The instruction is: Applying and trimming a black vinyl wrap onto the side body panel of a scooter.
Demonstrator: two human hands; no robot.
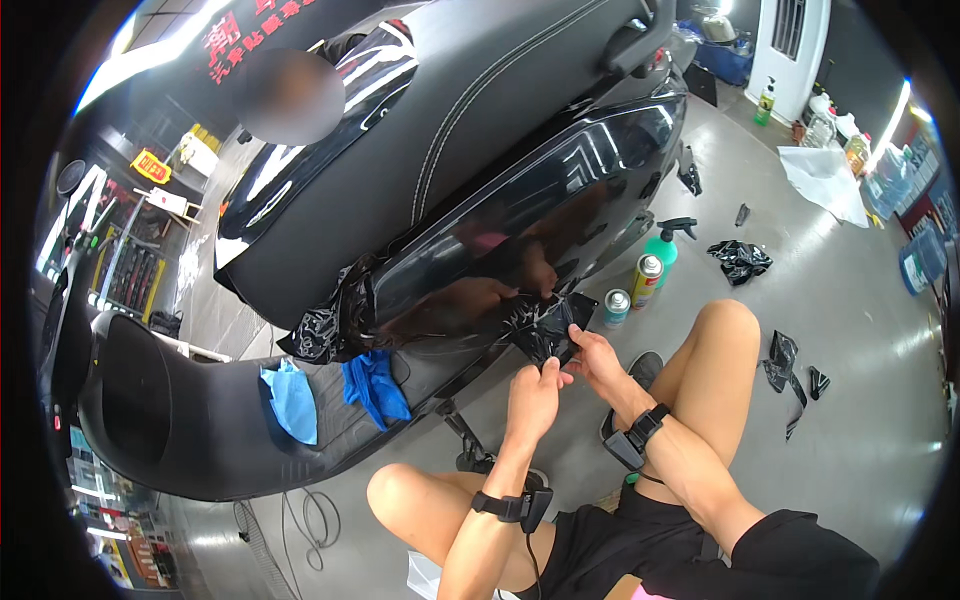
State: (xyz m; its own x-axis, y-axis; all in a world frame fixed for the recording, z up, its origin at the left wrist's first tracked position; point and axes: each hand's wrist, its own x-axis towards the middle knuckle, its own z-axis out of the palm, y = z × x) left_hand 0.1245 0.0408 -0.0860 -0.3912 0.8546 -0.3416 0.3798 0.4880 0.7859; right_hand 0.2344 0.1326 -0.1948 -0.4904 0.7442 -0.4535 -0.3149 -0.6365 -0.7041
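Before me stands a black motor scooter with a glossy side panel [540, 202]. A flap of thin black film [551, 334] hangs from the panel's lower edge, creased and stretched. My left hand [536, 397] pinches its bottom edge between thumb and fingers. Just to the right, my right hand [600, 361] grips the same flap by its side edge. Both hands are close together below the panel, which reflects them. More crumpled black film [330, 322] bunches at the panel's front end, by the footboard [330, 412].
A light blue cloth [291, 405] and a darker blue cloth [377, 386] lie on the footboard. Right of my hands stand two aerosol cans [616, 307] [646, 280] and a green spray bottle [664, 247]. Film scraps [739, 261] litter the floor. Another person [292, 97] is beyond the seat.
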